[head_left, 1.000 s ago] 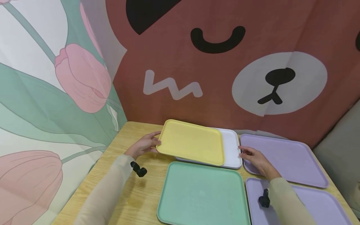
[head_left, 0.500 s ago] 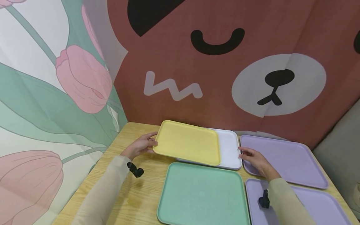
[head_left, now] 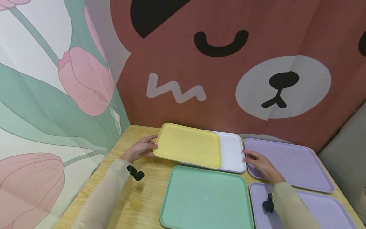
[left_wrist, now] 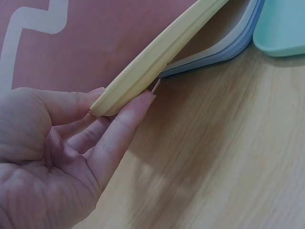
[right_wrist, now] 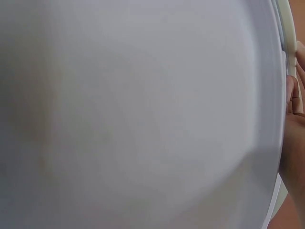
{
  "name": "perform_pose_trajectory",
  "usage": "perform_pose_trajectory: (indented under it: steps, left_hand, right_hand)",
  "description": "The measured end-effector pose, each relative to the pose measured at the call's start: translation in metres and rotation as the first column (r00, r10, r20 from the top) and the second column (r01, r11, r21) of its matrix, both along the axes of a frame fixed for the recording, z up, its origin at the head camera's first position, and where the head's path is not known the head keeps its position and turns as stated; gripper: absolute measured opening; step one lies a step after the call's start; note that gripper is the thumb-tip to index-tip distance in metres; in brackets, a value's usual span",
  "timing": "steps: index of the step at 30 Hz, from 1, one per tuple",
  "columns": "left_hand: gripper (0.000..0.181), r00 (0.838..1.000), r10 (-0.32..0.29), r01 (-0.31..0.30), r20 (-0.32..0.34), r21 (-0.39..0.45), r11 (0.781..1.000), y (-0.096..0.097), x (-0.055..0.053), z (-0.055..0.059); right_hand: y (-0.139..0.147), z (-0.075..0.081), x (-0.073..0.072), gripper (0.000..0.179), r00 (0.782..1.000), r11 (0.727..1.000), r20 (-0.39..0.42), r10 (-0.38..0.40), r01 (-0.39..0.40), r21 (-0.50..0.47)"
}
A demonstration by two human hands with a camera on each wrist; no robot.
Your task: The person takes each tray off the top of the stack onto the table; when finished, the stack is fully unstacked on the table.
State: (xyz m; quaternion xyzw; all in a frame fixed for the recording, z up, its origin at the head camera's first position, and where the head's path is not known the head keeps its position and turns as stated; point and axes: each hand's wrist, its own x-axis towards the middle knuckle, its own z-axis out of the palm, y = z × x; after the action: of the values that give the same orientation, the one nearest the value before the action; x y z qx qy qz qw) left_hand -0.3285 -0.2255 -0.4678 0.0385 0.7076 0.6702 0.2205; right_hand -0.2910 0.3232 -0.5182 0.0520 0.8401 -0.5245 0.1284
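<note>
A yellow tray [head_left: 187, 145] is held tilted, its left end raised above the wooden table. My left hand [head_left: 140, 149] pinches that left edge; in the left wrist view the thumb lies on top and fingers are beneath the yellow rim [left_wrist: 143, 62]. Under the yellow tray a white tray [head_left: 232, 152] shows on the right, with a bluish-purple rim below it. My right hand [head_left: 260, 163] has its fingertips against the white tray's right edge. In the right wrist view a pale tray surface [right_wrist: 143, 105] fills most of the picture, and the right hand is partly cut off.
A green tray [head_left: 206, 197] lies in front of the stack. Two purple trays lie at the right, one purple tray [head_left: 291, 162] behind and another purple tray [head_left: 326, 208] nearer. Behind the table [head_left: 134, 197] hangs a cloth with a bear print [head_left: 177, 47].
The yellow tray has slid left with my left hand, baring more of the white tray. My right hand has stayed at the white tray's edge.
</note>
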Motion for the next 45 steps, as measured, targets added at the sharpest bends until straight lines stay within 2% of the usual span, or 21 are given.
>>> perform_pose_trajectory:
  steps: [10, 17, 24, 35, 45]
  left_hand:
    - [0.068, 1.0, 0.005, -0.005, -0.02, -0.009, 1.0, -0.01, 0.002, -0.001]
    - [0.068, 0.999, -0.001, 0.0, -0.038, -0.011, 1.0, -0.018, 0.002, -0.003]
    - [0.067, 0.999, 0.025, -0.025, -0.02, 0.004, 1.0, -0.025, 0.002, -0.003]
    - [0.063, 0.998, 0.052, -0.051, -0.024, 0.017, 0.999, -0.035, 0.004, -0.002]
    - [0.062, 0.998, 0.05, -0.049, -0.038, 0.025, 0.998, -0.046, 0.006, 0.001]
  right_hand:
    - [0.0, -0.002, -0.001, 0.07, 1.0, 1.0, -0.003, -0.004, 0.004, -0.004]
    - [-0.001, 0.0, 0.0, 0.068, 1.0, 0.999, -0.03, 0.001, 0.0, 0.038]
    - [0.0, 0.0, 0.002, 0.068, 0.999, 0.999, -0.035, 0.032, -0.031, 0.028]
    - [0.001, -0.004, 0.0, 0.07, 1.0, 1.0, -0.014, 0.009, -0.008, 0.02]
    - [0.0, -0.002, 0.001, 0.07, 1.0, 1.0, 0.001, -0.002, 0.002, 0.026]
